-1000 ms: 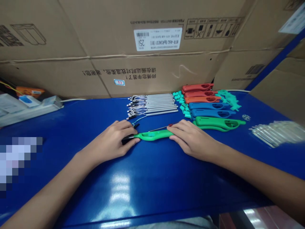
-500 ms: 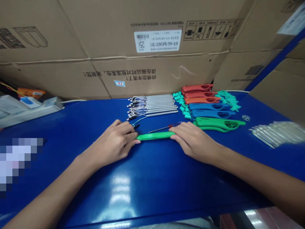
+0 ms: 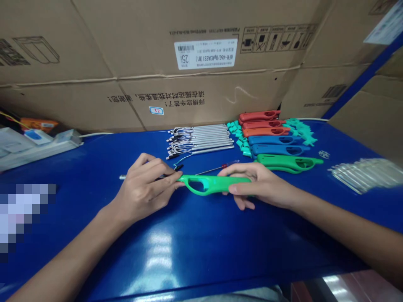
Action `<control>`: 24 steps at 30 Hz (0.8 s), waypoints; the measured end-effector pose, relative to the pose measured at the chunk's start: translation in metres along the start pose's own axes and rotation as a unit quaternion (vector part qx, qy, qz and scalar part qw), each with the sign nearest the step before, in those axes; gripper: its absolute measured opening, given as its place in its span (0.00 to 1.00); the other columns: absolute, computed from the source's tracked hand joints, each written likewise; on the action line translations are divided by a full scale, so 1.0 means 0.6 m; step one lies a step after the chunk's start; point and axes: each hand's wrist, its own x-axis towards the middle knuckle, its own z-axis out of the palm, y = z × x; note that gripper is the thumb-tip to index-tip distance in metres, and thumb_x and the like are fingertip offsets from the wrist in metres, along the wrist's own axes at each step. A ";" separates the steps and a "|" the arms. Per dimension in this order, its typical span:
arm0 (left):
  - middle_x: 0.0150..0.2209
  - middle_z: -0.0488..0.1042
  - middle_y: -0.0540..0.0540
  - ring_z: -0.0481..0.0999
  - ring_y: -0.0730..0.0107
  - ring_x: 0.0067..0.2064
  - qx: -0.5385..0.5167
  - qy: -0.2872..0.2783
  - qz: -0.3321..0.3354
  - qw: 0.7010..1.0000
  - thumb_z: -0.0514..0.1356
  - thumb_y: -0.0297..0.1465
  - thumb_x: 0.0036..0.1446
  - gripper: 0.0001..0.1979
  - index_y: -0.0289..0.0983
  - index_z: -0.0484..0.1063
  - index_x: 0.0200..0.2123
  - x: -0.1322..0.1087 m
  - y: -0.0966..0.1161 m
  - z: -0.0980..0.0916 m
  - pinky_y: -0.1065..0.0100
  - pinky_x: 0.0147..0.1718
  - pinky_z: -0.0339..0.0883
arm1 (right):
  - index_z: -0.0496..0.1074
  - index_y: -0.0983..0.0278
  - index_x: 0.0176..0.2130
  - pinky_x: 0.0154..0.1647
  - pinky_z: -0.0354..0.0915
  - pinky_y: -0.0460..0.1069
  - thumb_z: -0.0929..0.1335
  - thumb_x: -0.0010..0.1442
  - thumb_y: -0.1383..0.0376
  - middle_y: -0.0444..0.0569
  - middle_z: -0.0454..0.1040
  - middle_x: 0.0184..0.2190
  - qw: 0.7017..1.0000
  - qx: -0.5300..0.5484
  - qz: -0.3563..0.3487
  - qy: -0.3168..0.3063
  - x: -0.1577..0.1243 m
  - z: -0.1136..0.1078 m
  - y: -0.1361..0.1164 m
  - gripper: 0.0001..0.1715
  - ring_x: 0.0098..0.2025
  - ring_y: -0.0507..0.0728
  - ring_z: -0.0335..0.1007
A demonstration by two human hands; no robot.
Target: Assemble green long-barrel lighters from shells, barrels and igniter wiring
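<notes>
Held level between both hands is a green stick lighter (image 3: 217, 183), its trigger opening facing me with a teal piece showing inside. My left hand (image 3: 149, 182) is closed around its narrow front end. A silver tube tip (image 3: 122, 177) sticks out to the left, past the knuckles. My right hand (image 3: 258, 186) grips the handle, thumb on the near side, with some lower fingers loose beneath. Just behind the lighter lies a screwdriver (image 3: 209, 170) with a red collar, its handle partly hidden by my right hand.
Several silver tubes with wires (image 3: 210, 138) lie in a row behind. To their right are teal caps (image 3: 243, 144), red casings (image 3: 260, 116), blue casings (image 3: 277, 149), green casings (image 3: 277, 162) and clear tubes (image 3: 367, 174). A power strip (image 3: 47, 149) is at left; cardboard (image 3: 126, 46) stands behind.
The lighter has rolled in my hands, so its trigger opening now faces me. My right hand has opened its fingers somewhat and turned; the silver tip now shows beyond my left hand.
</notes>
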 end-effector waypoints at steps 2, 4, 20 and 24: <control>0.32 0.78 0.48 0.76 0.68 0.29 0.009 0.007 0.006 1.000 0.65 0.28 0.59 0.08 0.39 0.74 0.43 0.000 0.005 0.002 0.62 0.32 0.64 | 0.70 0.69 0.45 0.13 0.60 0.43 0.71 0.55 0.62 0.52 0.78 0.32 0.986 0.129 0.062 -0.084 0.002 -0.004 0.002 0.19 0.20 0.51 0.71; 0.33 0.79 0.49 0.76 0.69 0.30 0.022 0.020 0.005 1.000 0.65 0.27 0.58 0.10 0.40 0.74 0.43 0.000 0.010 0.002 0.62 0.33 0.64 | 0.69 0.70 0.42 0.10 0.56 0.42 0.68 0.55 0.65 0.55 0.79 0.34 0.964 0.209 0.090 -0.137 0.003 -0.007 0.006 0.15 0.18 0.50 0.69; 0.31 0.80 0.51 0.77 0.65 0.30 0.144 0.035 0.000 0.989 0.63 0.24 0.58 0.08 0.40 0.71 0.39 0.018 0.051 -0.013 0.54 0.37 0.57 | 0.54 0.56 0.63 0.15 0.39 0.40 0.68 0.54 0.69 0.33 0.57 0.21 0.886 0.311 0.169 -0.299 -0.009 0.004 0.011 0.40 0.15 0.43 0.37; 0.31 0.80 0.50 0.78 0.64 0.31 0.149 0.039 -0.014 0.988 0.62 0.23 0.59 0.06 0.39 0.71 0.38 0.027 0.063 -0.016 0.53 0.38 0.55 | 0.57 0.57 0.62 0.14 0.39 0.41 0.69 0.52 0.70 0.31 0.57 0.19 0.909 0.265 0.178 -0.267 -0.014 0.014 0.006 0.40 0.13 0.42 0.38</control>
